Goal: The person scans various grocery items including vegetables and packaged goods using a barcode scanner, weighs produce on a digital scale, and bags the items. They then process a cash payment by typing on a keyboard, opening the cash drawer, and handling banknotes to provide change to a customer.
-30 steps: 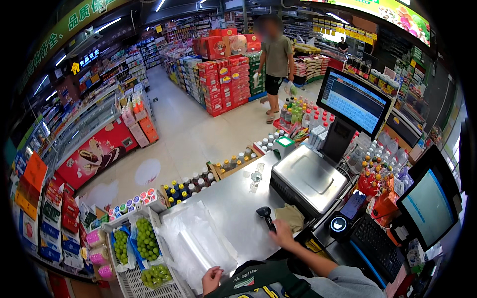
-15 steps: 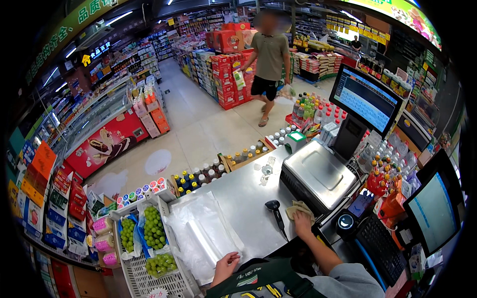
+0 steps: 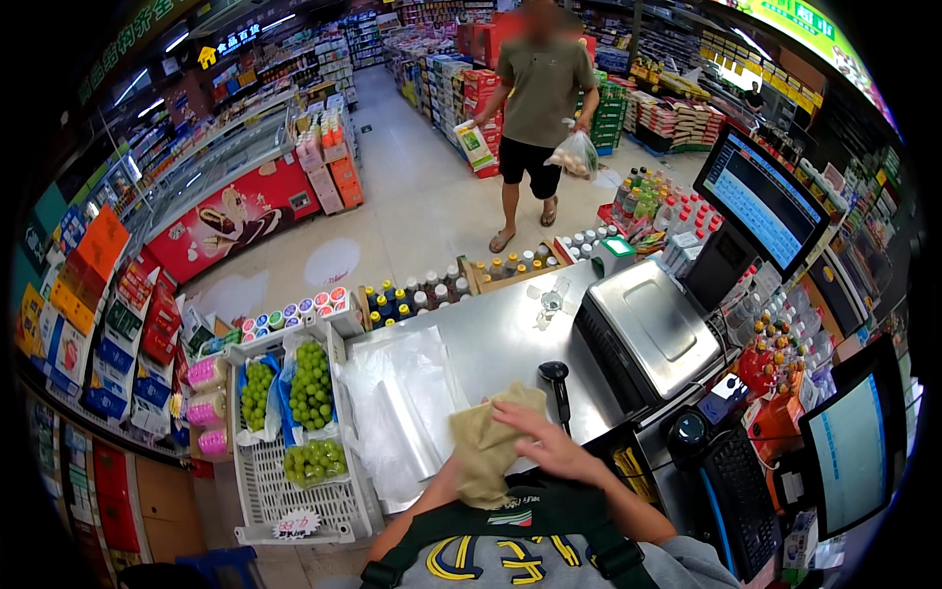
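A beige cleaning cloth (image 3: 496, 437) is held up in front of my chest, above the near edge of the metal counter (image 3: 496, 339). My right hand (image 3: 549, 447) grips its right side, fingers laid over the fabric. My left hand (image 3: 446, 483) is at the cloth's lower left; the cloth covers its fingers. A black handheld scanner (image 3: 556, 383) lies on the counter just beyond my right hand. Left of the cloth, a stack of clear plastic bags (image 3: 397, 393) lies flat, with a rolled bag on top.
A white crate (image 3: 285, 491) with green grapes (image 3: 312, 383) stands at the left. A steel-topped scale (image 3: 653, 329) and screens (image 3: 762, 201) are at the right. Bottles (image 3: 432, 293) line the counter's far edge. Beyond it, a person (image 3: 540, 108) carries a bag (image 3: 574, 157) and a green-white packet (image 3: 475, 144).
My right hand has lifted the cloth off the counter beside the scale and brought it left to my left hand. The person across the counter has walked closer.
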`<action>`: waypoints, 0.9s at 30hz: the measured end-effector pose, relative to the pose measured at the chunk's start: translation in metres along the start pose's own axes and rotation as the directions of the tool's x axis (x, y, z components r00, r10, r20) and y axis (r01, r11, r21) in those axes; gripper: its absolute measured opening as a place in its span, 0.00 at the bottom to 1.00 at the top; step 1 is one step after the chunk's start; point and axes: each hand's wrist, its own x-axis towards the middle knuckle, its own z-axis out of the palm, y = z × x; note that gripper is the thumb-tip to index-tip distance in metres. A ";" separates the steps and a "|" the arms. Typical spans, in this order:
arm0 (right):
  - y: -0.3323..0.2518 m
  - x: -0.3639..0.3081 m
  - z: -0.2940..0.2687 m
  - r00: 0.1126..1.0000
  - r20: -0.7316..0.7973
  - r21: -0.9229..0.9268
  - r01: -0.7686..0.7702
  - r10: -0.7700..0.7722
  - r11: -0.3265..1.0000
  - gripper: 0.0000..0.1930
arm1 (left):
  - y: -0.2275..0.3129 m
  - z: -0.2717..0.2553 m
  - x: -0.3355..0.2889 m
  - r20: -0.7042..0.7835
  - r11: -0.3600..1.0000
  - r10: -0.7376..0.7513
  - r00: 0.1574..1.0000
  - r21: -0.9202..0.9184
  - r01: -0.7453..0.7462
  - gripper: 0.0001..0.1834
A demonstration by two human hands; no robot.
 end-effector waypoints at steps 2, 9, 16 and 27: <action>0.008 -0.001 0.022 0.999 0.053 -0.305 0.025 -0.009 0.952 0.34 | -0.006 0.011 -0.003 0.069 0.858 -0.177 0.982 -0.478 0.188 0.27; 0.027 0.006 0.036 0.996 0.034 -0.538 -0.049 0.080 0.841 0.36 | -0.017 0.028 -0.009 0.143 0.672 -0.226 0.964 -0.693 0.260 0.29; 0.052 -0.009 0.019 0.980 -0.195 -0.455 -0.059 -0.035 0.889 0.12 | -0.034 0.039 -0.008 0.161 0.649 -0.184 0.970 -0.721 0.243 0.30; 0.158 -0.053 -0.084 0.796 -0.606 -0.675 -0.508 -0.010 0.535 0.20 | 0.043 -0.010 0.003 -0.156 0.916 -0.396 0.905 -0.137 0.377 0.22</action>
